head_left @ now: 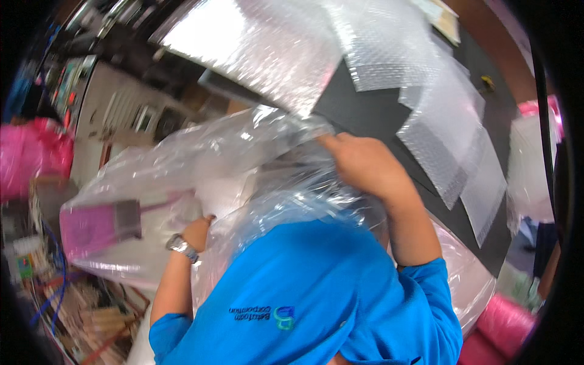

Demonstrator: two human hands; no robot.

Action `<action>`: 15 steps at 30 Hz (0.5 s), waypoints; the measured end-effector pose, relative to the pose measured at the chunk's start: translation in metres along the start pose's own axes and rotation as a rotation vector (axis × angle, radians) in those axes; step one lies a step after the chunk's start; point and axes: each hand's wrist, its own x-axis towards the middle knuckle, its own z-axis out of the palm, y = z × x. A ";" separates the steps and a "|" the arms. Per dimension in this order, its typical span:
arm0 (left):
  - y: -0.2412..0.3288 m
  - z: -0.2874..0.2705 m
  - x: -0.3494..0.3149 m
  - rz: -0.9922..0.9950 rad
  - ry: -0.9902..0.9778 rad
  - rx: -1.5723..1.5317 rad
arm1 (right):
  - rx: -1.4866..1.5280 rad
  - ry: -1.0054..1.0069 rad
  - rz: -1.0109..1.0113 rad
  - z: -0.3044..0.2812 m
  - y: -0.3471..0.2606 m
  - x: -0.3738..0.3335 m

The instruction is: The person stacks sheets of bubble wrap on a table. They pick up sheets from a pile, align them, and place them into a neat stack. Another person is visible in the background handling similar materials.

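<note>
Clear plastic bag: the big loose sheet of film (152, 182) spreads in front of the person, from the left across to the near edge of the dark tabletop (353, 103).
Right hand: curled (362, 158), apparently grasping a gathered fold of the film.
Left hand: at the bag's near side (198, 234), fingers blurred among the film – cannot tell whether it grips or only presses.
Tear risk: the thin film could split or slip if the hands pull it unevenly.
Snag risk: the metal watch (182, 246) sits close to the film and might catch it.
Slide risk: the silvery bubble sheet (261, 48) has a corner close to the bag's far edge; a tug could drag it, perhaps disturbing the overlapping bubble pouches (444, 121) farther right.
Shirt writing: small dark lettering and a blue-green emblem (284, 316) on the blue shirt (304, 255) – upside down here.
Pouch print: none discernible.
</note>
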 end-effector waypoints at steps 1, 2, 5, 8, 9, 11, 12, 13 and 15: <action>0.005 -0.015 0.021 -0.011 -0.012 0.054 | -0.023 -0.007 0.012 -0.003 0.000 0.002; 0.012 -0.026 0.041 -0.032 -0.009 0.113 | 0.004 0.013 -0.005 -0.001 0.001 0.003; 0.041 -0.069 0.096 -0.179 0.074 0.268 | 0.073 0.009 0.042 -0.002 0.002 -0.004; 0.077 -0.101 0.131 -0.207 0.178 0.347 | 0.206 0.010 0.056 -0.014 0.010 -0.029; 0.085 -0.103 0.127 -0.051 0.117 0.396 | 0.261 0.019 0.038 -0.018 0.017 -0.040; 0.094 -0.101 0.112 0.162 -0.086 0.498 | 0.345 0.369 0.130 -0.020 0.041 -0.066; 0.101 -0.101 0.108 0.228 -0.232 0.560 | 0.382 0.542 0.174 -0.019 0.054 -0.081; 0.119 -0.107 0.096 0.262 -0.331 0.307 | 0.370 0.664 0.300 -0.022 0.069 -0.097; 0.157 -0.120 0.073 0.322 -0.541 -0.196 | 0.549 0.885 0.555 -0.021 0.103 -0.130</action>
